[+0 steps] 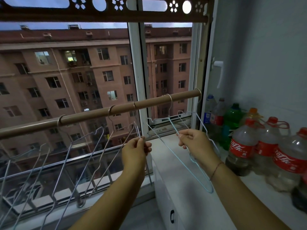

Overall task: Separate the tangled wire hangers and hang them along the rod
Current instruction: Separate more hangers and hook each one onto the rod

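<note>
A brown rod (pixel 93 114) runs across the window, rising to the right. Several wire hangers hook over it. Grey hangers (pixel 66 156) hang on its left half, swung toward me. My left hand (pixel 136 148) pinches the wire of the hanger hooked near the rod's middle. A light blue hanger (pixel 172 151) hooks over the rod right of the window post, and my right hand (pixel 194 141) is shut on its wire. One more pale hanger (pixel 201 121) hangs at the rod's right end by the wall.
Several plastic bottles (pixel 242 146), some with red cola labels and one green, stand on the white ledge (pixel 259 193) at the right. A white cabinet (pixel 172 205) sits below my right arm. Window glass and a metal rail lie behind the rod.
</note>
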Demonstrator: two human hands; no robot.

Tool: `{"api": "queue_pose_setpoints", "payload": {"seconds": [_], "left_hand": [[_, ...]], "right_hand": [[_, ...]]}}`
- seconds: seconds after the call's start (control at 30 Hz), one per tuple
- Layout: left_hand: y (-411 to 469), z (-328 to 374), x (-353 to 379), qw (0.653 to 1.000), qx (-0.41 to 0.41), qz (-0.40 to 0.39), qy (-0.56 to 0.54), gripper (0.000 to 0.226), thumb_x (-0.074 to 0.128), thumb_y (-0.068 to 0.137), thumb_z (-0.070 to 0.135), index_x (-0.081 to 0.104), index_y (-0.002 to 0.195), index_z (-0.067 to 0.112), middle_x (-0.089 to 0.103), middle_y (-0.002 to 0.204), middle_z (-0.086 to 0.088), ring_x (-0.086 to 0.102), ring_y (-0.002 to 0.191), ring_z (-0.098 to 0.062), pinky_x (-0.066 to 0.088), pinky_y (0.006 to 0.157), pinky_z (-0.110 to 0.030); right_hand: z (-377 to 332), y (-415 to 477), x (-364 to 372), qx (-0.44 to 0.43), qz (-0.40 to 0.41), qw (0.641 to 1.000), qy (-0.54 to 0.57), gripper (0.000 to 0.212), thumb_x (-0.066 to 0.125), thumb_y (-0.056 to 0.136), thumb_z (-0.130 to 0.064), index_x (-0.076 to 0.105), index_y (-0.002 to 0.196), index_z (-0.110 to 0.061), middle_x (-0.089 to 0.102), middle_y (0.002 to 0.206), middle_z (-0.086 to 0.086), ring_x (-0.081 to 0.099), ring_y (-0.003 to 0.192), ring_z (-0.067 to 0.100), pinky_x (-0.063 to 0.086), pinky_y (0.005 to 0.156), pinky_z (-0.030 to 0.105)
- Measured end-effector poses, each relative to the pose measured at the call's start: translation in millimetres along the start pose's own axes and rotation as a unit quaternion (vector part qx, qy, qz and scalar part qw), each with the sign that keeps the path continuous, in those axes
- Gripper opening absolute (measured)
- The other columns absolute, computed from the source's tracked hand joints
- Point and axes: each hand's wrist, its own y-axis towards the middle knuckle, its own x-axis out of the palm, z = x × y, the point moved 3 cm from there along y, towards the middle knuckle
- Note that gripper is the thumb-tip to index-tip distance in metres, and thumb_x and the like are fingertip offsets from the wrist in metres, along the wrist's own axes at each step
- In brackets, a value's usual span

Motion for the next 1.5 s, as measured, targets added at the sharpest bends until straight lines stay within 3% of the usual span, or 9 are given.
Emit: {"api": "queue_pose_setpoints", "payload": {"seconds": [0.1, 0.27, 0.57, 0.77, 0.93, 1.33, 1.5], "left_hand": [[-2.4, 6.3, 6.3, 1.000, 0.004, -0.015, -0.010, 0.019, 0.043, 0.097, 0.012, 0.061, 0.091, 0.012, 0.061, 0.077, -0.008, 0.057, 0.065, -0.014, 0.051, 0.065, -0.024], [-5.9, 9.0, 23.2, 0.999, 0.010, -0.053, 0.002, 0.021, 0.044, 0.097, 0.012, 0.061, 0.105, 0.004, 0.064, 0.080, -0.010, 0.059, 0.066, -0.016, 0.052, 0.066, -0.026], [-7.6, 7.2, 30.2, 0.997, -0.001, -0.072, -0.003, 0.018, 0.045, 0.097, 0.012, 0.061, 0.090, 0.012, 0.065, 0.081, -0.012, 0.060, 0.069, -0.019, 0.053, 0.077, -0.035], [-8.9, 7.8, 26.1, 0.998, 0.004, -0.064, -0.006, 0.019, 0.044, 0.097, 0.013, 0.061, 0.101, 0.006, 0.066, 0.083, -0.012, 0.061, 0.069, -0.020, 0.053, 0.086, -0.041], [-9.2, 7.1, 18.5, 0.998, 0.004, -0.062, -0.006, 0.026, 0.042, 0.098, 0.014, 0.058, 0.113, 0.001, 0.065, 0.091, -0.017, 0.060, 0.070, -0.020, 0.052, 0.078, -0.035], [-13.0, 8.2, 15.8, 0.998, -0.004, -0.064, -0.010, 0.026, 0.043, 0.097, 0.015, 0.058, 0.113, 0.000, 0.064, 0.090, -0.016, 0.059, 0.074, -0.022, 0.050, 0.087, -0.040], [-15.9, 8.7, 13.6, 0.998, -0.008, -0.055, -0.003, 0.024, 0.044, 0.097, 0.014, 0.059, 0.112, 0.001, 0.065, 0.090, -0.016, 0.061, 0.076, -0.023, 0.051, 0.087, -0.040]], "right_hand": [[1.0, 1.7, 0.8, -0.005, 0.017, 1.000, -0.003, 0.017, 0.053, 0.089, -0.014, 0.065, 0.101, -0.010, 0.061, 0.064, -0.002, 0.055, 0.056, 0.002, 0.042, 0.051, 0.011], [4.0, 4.7, -0.8, -0.010, 0.035, 0.999, -0.012, 0.017, 0.051, 0.090, -0.014, 0.065, 0.099, -0.013, 0.061, 0.064, -0.003, 0.055, 0.060, 0.005, 0.041, 0.055, 0.013], [11.7, 6.2, -5.7, 0.000, 0.047, 0.999, -0.022, 0.014, 0.054, 0.089, -0.022, 0.065, 0.098, -0.021, 0.064, 0.067, -0.004, 0.058, 0.061, 0.005, 0.042, 0.055, 0.015], [12.0, 4.4, -3.8, 0.001, 0.054, 0.998, -0.017, 0.013, 0.053, 0.090, -0.022, 0.064, 0.096, -0.022, 0.064, 0.068, -0.003, 0.057, 0.063, 0.006, 0.042, 0.056, 0.015], [11.5, 4.0, -5.2, 0.001, 0.064, 0.998, -0.012, 0.012, 0.052, 0.090, -0.020, 0.063, 0.093, -0.023, 0.062, 0.066, -0.004, 0.056, 0.062, 0.006, 0.041, 0.055, 0.016], [7.7, -1.8, -0.9, 0.010, 0.052, 0.999, -0.001, 0.011, 0.052, 0.090, -0.018, 0.063, 0.091, -0.022, 0.061, 0.064, -0.003, 0.055, 0.058, 0.004, 0.039, 0.048, 0.010], [7.2, -4.4, 2.1, 0.009, 0.054, 0.999, -0.002, 0.013, 0.050, 0.091, -0.018, 0.063, 0.090, -0.022, 0.062, 0.066, -0.002, 0.054, 0.060, 0.008, 0.040, 0.053, 0.016]]}}
